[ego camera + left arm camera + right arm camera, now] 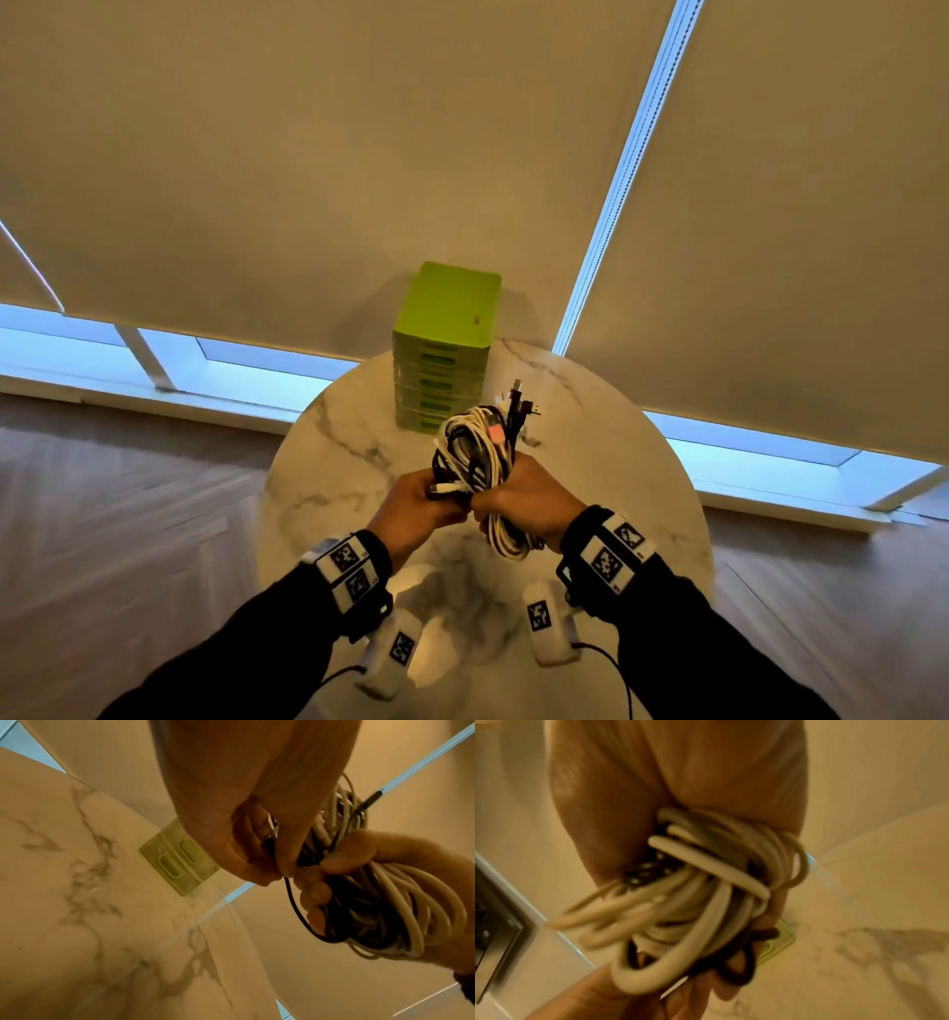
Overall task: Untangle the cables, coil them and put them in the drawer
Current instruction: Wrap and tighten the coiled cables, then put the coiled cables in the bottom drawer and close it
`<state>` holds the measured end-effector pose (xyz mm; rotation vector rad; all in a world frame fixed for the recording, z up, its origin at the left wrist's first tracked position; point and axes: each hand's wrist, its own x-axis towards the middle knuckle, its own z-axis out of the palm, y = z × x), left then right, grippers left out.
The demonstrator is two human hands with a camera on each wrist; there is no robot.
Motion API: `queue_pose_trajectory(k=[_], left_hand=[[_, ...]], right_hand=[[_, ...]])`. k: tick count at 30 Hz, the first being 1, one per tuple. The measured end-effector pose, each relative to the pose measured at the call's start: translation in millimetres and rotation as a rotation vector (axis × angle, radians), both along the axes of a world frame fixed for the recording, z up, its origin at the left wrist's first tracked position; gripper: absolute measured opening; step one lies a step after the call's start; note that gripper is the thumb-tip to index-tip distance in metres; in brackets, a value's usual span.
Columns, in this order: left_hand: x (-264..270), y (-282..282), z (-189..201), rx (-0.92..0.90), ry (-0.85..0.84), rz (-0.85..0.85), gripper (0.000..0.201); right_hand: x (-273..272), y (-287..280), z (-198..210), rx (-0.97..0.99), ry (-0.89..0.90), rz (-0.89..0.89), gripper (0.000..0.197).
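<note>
A tangled bundle of white and black cables (477,452) is held in the air above a round marble table (328,462). My right hand (529,496) grips the bundle (380,902) around its middle, with loops hanging below the fist and plug ends sticking up. My left hand (421,501) pinches a thin black cable (293,902) at the bundle's left side. From the right wrist, the white loops (700,898) fill the palm. A green drawer unit (444,354) with several shut drawers stands at the table's far edge, behind the bundle.
Two white tagged devices (390,650) (547,629) with black leads lie on the table's near part under my wrists. Beige roller blinds (359,154) hang over the windows behind. Wooden floor (128,514) surrounds the table.
</note>
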<state>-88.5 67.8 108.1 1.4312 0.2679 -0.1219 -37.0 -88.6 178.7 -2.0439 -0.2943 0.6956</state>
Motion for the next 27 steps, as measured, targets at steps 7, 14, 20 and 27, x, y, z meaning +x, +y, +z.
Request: queue_pose_trajectory(k=[7, 14, 20, 27], left_hand=[[2.6, 0.6, 3.6, -0.025, -0.013, -0.132, 0.036], [3.6, -11.2, 29.7, -0.273, -0.021, -0.174, 0.039], [7.2, -31.1, 32.0, -0.226, -0.043, 0.042, 0.040], [15.5, -31.7, 17.3, 0.004, -0.068, 0.005, 0.044]], right_hand=[[9.5, 1.9, 1.0, -0.375, -0.155, 0.026, 0.035], [15.2, 4.9, -2.9, -0.568, -0.355, 0.067, 0.045], [7.3, 7.4, -16.2, -0.737, -0.656, 0.115, 0.038], [10.3, 4.7, -28.7, -0.583, -0.430, 0.158, 0.046]])
